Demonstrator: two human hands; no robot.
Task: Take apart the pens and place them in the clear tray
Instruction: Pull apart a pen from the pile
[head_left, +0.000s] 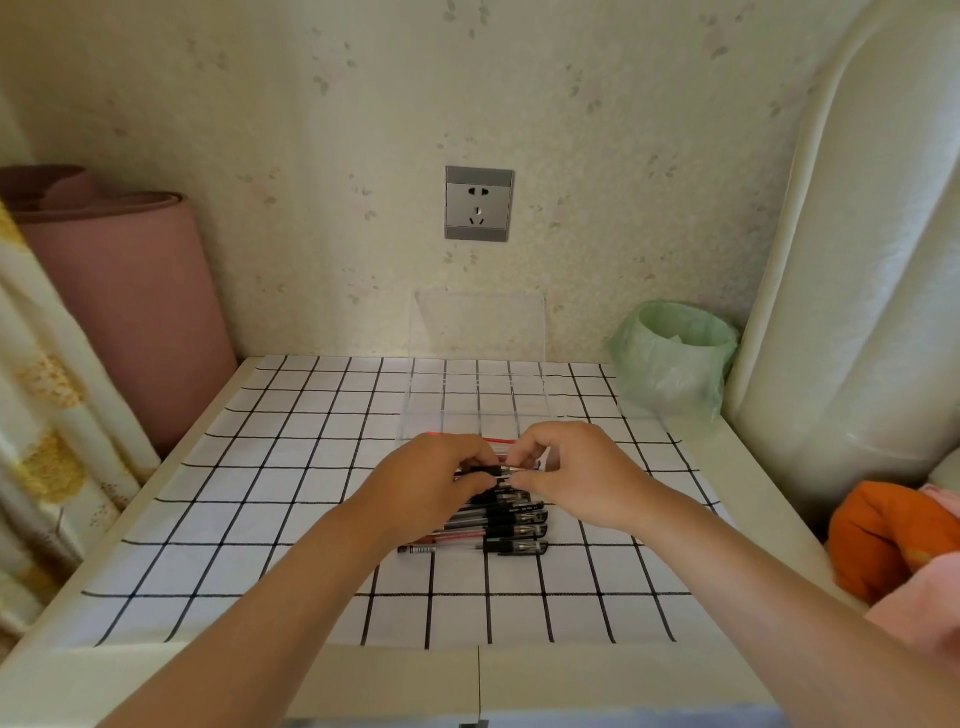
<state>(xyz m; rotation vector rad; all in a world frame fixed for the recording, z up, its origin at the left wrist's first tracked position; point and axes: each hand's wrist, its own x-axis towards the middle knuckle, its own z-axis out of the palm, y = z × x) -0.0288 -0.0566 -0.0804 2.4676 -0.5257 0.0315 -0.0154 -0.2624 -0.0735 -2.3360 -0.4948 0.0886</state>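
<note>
Left hand (441, 478): fingers curled round the black section of one pen (491, 471). Right hand (576, 467): fingertips pinch the same pen's other end. The pen is held level just above the table (727, 467), and its middle is the only part visible; both ends are hidden by fingers.

A row of pens (514, 530) lies side by side on the checked cloth (260, 519) directly below the hands. Five black caps can be counted; the far end of the row is covered by the hands, so the total cannot be told.

One red strip (498, 440) shows just beyond the knuckles, its nature unclear.

One clear tray (478, 400) sits past it near the wall. Its edges are faint, and any dividers are hard to make out.

One green-lined bin (675, 358) stands right of the tray.
</note>
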